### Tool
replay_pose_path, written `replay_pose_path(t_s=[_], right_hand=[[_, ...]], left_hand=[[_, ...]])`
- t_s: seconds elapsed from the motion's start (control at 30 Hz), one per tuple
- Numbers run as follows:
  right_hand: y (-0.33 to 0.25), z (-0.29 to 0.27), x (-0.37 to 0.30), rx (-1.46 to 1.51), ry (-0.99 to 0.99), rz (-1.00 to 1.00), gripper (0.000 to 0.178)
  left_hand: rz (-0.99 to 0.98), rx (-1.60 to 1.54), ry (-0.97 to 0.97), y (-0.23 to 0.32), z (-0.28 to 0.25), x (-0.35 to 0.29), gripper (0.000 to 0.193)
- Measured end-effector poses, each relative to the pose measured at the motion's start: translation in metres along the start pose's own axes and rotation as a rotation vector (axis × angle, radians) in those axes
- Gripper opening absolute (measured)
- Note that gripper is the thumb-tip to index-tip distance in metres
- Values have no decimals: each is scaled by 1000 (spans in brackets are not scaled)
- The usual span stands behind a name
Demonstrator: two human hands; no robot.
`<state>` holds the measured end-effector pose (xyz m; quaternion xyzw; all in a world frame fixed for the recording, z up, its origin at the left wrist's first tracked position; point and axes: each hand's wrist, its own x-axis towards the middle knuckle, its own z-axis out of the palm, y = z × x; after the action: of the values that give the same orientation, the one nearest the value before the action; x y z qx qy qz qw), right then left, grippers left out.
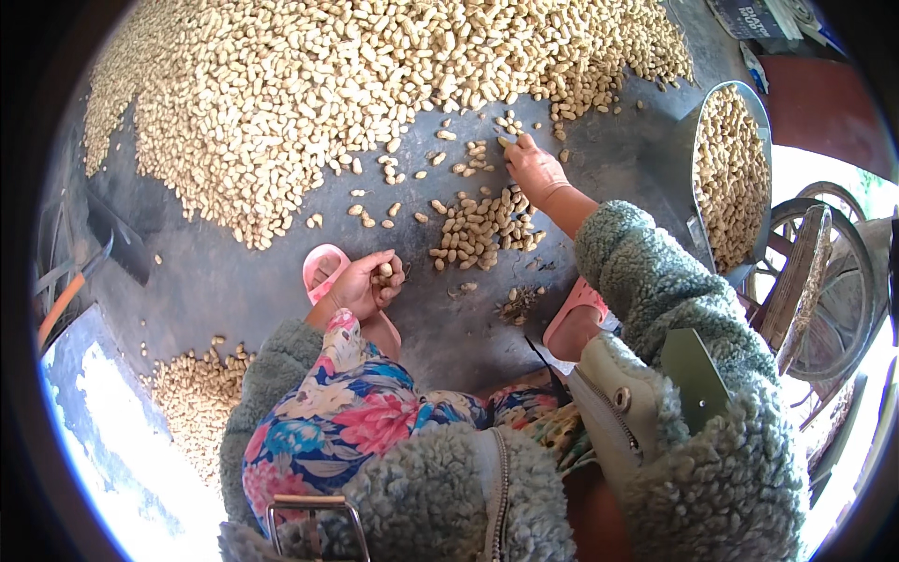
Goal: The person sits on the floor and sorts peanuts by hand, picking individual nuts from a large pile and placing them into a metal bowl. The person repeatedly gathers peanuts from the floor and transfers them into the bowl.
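My left hand (367, 287) is closed above my left foot, with a pale unshelled peanut (385, 270) held between its fingers. My right hand (534, 169) reaches forward to the dark floor, fingers drawn together. Something small and yellowish shows at its fingertips, too small to name for sure. Loose peanuts (474, 156) lie beside those fingertips. Closer to me sits a small pile of peanuts (478, 228). Beyond both hands spreads a large heap of unshelled peanuts (309, 84).
At the right, a metal scoop-shaped container (766, 140) is full of peanuts, with a spoked wheel (866, 300) behind it. A tool with an orange handle (61, 307) lies at the left. More peanuts (201, 398) lie at the lower left. Pink slippers (325, 259) are on my feet.
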<state>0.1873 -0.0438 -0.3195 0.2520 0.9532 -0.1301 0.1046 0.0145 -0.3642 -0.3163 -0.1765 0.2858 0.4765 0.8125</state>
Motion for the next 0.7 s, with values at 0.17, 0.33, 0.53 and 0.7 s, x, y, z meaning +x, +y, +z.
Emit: replay_pose_path(t_s=[0.17, 0.33, 0.53, 0.7], right_hand=[[22, 0, -4, 175, 28, 83, 14], [32, -9, -1, 235, 53, 216, 19], [61, -4, 3, 556, 264, 461, 21], [77, -11, 2, 352, 295, 510, 21]], left_hand=[[91, 107, -23, 1, 7, -4, 23], [48, 179, 49, 1, 12, -2, 24], [51, 202, 67, 0, 11, -1, 25], [37, 197, 97, -3, 8, -1, 26]])
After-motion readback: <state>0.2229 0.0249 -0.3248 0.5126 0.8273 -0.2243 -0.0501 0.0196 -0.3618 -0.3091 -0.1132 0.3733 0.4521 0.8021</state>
